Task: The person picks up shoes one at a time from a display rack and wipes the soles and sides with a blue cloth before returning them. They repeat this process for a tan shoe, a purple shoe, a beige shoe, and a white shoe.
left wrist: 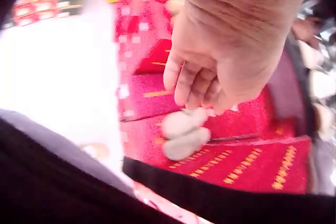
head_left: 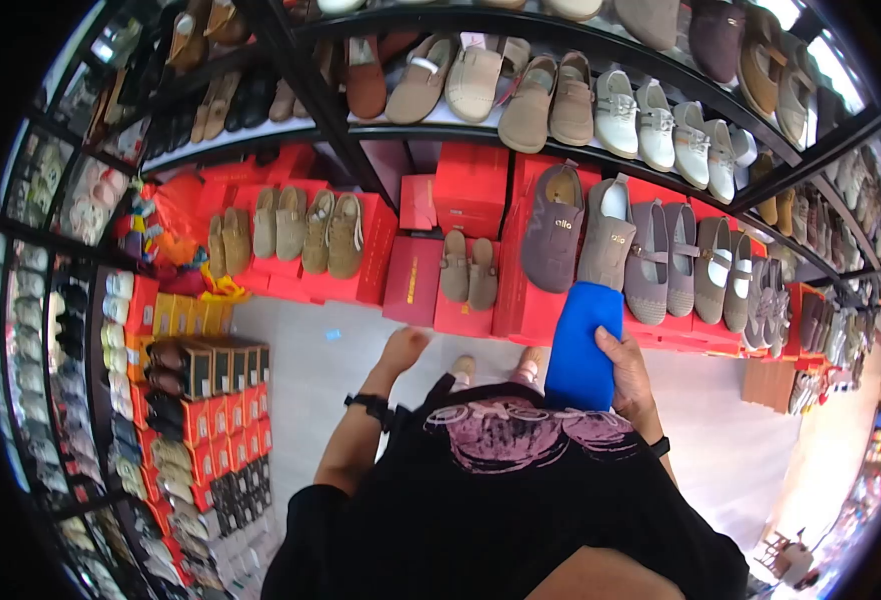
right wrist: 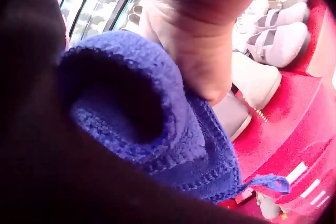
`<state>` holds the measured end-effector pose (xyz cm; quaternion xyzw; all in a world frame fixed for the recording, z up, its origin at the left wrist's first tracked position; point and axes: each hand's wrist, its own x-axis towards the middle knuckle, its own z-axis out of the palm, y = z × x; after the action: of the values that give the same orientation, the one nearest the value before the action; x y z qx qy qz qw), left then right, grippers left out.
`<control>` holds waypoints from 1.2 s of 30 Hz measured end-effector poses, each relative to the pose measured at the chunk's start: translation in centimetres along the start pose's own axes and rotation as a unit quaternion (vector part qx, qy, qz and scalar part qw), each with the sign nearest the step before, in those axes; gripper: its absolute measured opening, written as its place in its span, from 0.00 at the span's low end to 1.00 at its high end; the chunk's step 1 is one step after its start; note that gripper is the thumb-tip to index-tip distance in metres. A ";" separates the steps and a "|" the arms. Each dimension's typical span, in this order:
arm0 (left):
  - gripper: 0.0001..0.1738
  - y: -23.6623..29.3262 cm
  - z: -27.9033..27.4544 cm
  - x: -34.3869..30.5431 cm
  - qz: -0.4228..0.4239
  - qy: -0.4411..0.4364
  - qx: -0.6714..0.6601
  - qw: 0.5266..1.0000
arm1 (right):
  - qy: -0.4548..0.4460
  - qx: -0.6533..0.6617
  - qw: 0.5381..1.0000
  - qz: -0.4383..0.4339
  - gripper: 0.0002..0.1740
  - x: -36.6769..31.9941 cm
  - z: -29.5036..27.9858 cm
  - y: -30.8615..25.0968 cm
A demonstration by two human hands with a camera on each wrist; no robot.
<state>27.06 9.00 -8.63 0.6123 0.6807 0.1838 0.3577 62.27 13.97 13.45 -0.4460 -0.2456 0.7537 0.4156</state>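
Note:
A blue fuzzy cloth piece [head_left: 579, 350], wide-mouthed at one end and with a small loop at the other in the right wrist view [right wrist: 210, 155], is gripped by my right hand [head_left: 629, 375], thumb on top of it. Its far end touches or overlaps the toe of a grey shoe [head_left: 606, 235] in the head view. My left hand [head_left: 404, 350], its fingers loosely curled and holding nothing visible, hangs near the front of the red boxes. In the left wrist view that hand [left wrist: 220, 56] appears over a pair of light shoes [left wrist: 184, 134], with no clear contact.
Red shoe boxes [head_left: 413, 280] form a low display carrying several pairs of shoes, with black shelves [head_left: 431, 130] of shoes above. Stacked boxes and shoes [head_left: 201, 420] stand at the left. Pale floor [head_left: 311, 335] lies between them and the person's feet.

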 end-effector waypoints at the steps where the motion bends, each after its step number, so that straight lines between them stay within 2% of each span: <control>1: 0.19 -5.3 1.0 -2.2 -0.031 0.018 0.084 0.996 | 0.005 0.009 1.000 -0.014 0.21 -0.1 0.6 0.4; 2: 0.23 -14.7 3.2 -4.2 0.007 -0.081 0.270 0.960 | 0.007 0.008 1.000 0.004 0.20 -0.3 1.2 0.7; 3: 0.23 -20.8 4.0 -7.7 -0.026 -0.129 0.332 0.934 | 0.008 0.007 1.000 0.018 0.19 -0.4 1.7 1.0; 4: 0.18 -25.0 4.5 -11.2 0.000 -0.140 0.354 0.925 | 0.017 0.008 1.000 0.019 0.19 -0.7 2.1 1.2; 5: 0.10 -25.5 1.4 -15.9 0.005 -0.179 0.444 0.878 | 0.020 0.018 1.000 -0.005 0.19 -1.0 2.4 1.4; 6: 0.10 -25.0 -1.6 -17.8 -0.067 -0.297 0.365 0.880 | 0.031 0.023 0.999 -0.003 0.18 -1.3 2.5 1.6; 7: 0.09 -22.7 -4.2 -18.4 -0.188 -0.342 0.294 0.872 | 0.041 0.029 0.999 0.002 0.18 -1.5 2.6 1.7; 8: 0.09 -21.6 -6.2 -18.0 -0.175 -0.335 0.307 0.873 | 0.043 0.036 0.998 -0.017 0.18 -1.4 2.3 1.7; 9: 0.07 -21.3 -7.5 -18.5 -0.367 -0.203 0.125 0.899 | 0.047 0.045 0.998 -0.011 0.18 -1.5 1.9 1.9; 10: 0.07 -21.5 -8.5 -19.2 -0.525 -0.055 -0.074 0.846 | 0.050 0.054 0.997 -0.004 0.18 -1.5 1.7 2.0; 11: 0.09 -21.6 -9.5 -19.3 -0.632 0.096 -0.272 0.719 | 0.051 0.061 0.997 -0.017 0.18 -1.3 1.7 1.7; 13: 0.09 -22.9 -14.4 -18.2 -0.581 0.069 -0.216 0.781 | 0.049 0.046 0.997 -0.026 0.18 -0.8 1.8 1.2; 15: 0.10 -22.5 -21.0 -17.7 -0.496 0.103 -0.220 0.834 | 0.026 0.065 0.997 -0.037 0.19 -0.2 2.5 0.2; 16: 0.12 -19.9 -24.9 -18.2 -0.458 0.104 -0.148 0.870 | 0.004 0.074 0.997 -0.037 0.19 0.1 2.9 -0.2; 17: 0.19 -18.0 -28.5 -18.2 -0.417 0.105 -0.075 0.900 | 0.002 0.082 0.996 -0.043 0.19 0.4 3.4 -0.5; 18: 0.12 -20.5 -33.7 -18.4 -0.435 0.084 -0.142 0.885 | -0.011 0.087 0.995 -0.045 0.20 0.7 3.9 -0.8; 19: 0.05 -20.8 -39.9 -19.1 -0.449 0.063 -0.210 0.866 | -0.024 0.091 0.994 -0.047 0.20 1.0 4.2 -1.2; 20: 0.25 -21.0 -44.1 -19.5 -0.475 0.143 -0.093 0.863 | -0.028 0.095 0.994 -0.050 0.20 1.2 4.4 -1.6; 21: 0.25 -21.4 -46.1 -20.2 -0.473 0.148 -0.090 0.864 | -0.048 0.082 0.994 -0.047 0.21 1.3 4.5 -2.0; 24: 0.12 -12.9 -57.3 -22.5 -0.433 0.324 0.052 0.839 | -0.067 0.065 0.994 -0.049 0.22 2.0 4.3 -3.2; 26: 0.16 -8.3 -64.9 -23.4 -0.395 0.432 0.143 0.798 | -0.066 0.059 0.995 -0.054 0.24 2.7 4.0 -4.1; 27: 0.13 -6.3 -67.4 -22.5 -0.349 0.487 0.159 0.785 | -0.071 0.066 0.994 -0.050 0.24 3.2 4.0 -4.5; 28: 0.13 -3.3 -70.8 -20.8 -0.348 0.489 0.159 0.784 | -0.077 0.073 0.993 -0.046 0.24 3.8 4.1 -4.9; 29: 0.06 -0.5 -74.4 -19.0 -0.053 0.293 0.318 0.900 | -0.080 0.074 0.993 -0.048 0.24 4.4 4.2 -5.3; 30: 0.04 1.0 -77.9 -17.8 0.090 0.170 0.709 0.679 | -0.088 0.071 0.992 -0.049 0.24 5.2 4.3 -5.8; 31: 0.04 6.5 -77.5 -14.8 0.060 0.161 0.592 0.787 | -0.097 0.068 0.992 -0.050 0.24 5.8 4.5 -6.5; 32: 0.05 14.0 -73.9 -11.5 0.137 0.185 0.677 0.699 | -0.100 0.068 0.991 -0.051 0.24 6.2 5.0 -7.5; 33: 0.10 20.8 -69.5 -8.2 0.088 0.277 0.435 0.852 | -0.103 0.084 0.989 -0.064 0.23 6.6 5.5 -8.7; 34: 0.15 31.0 -62.7 -5.8 -0.010 0.228 0.327 0.917 | -0.106 0.101 0.986 -0.077 0.22 7.1 5.9 -10.1; 35: 0.18 35.6 -59.1 -3.0 0.031 0.208 0.312 0.927 | -0.109 0.100 0.986 -0.078 0.22 8.0 6.1 -11.4; 36: 0.17 39.9 -55.0 -0.4 0.102 0.160 0.251 0.949 | -0.136 0.110 0.980 -0.092 0.22 9.0 6.1 -12.9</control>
<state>15.89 26.26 56.18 0.7114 0.6867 0.1379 0.0583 59.87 28.46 21.67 -0.2662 -0.2551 0.7882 0.4927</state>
